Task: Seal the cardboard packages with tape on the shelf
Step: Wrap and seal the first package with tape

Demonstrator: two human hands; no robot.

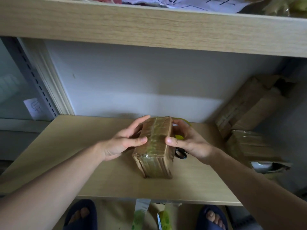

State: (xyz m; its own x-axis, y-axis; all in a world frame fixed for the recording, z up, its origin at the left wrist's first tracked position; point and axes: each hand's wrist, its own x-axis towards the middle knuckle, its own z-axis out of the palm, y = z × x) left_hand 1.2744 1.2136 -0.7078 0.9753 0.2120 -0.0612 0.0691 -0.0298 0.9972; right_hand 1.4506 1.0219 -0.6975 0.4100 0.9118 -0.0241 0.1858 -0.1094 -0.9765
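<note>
I am holding a small cardboard package [155,143] between both hands, and it is standing on the wooden shelf [83,146] near its middle. My left hand [123,140] is gripping the package's left side, thumb lying over the top edge and fingers curling round the far side. My right hand [187,141] is gripping the right side the same way, thumb tip pressing on the top edge. Neither hand is slack; both are clasping the box.

Clear tape [157,135] is running lengthwise along the package's top and down over the near end, glossy and a little wrinkled. The flaps are closed; I cannot tell what is inside.

Black scissors [180,153] are lying on the shelf just beside the package, mostly hidden under my right palm, one handle loop showing. Something yellow [180,137], partly hidden behind my right fingers, is sitting close to the package; I cannot tell what it is.

At the shelf's right end, more cardboard packages [249,105] are leaning and stacking against the side, well apart from mine. One [249,145] is lying flat nearer me, wrapped in glossy tape. Contents not visible.

On the upper shelf [149,29], papers with handwriting [191,2] are lying.

Below, my feet are in dark slippers [83,214].
</note>
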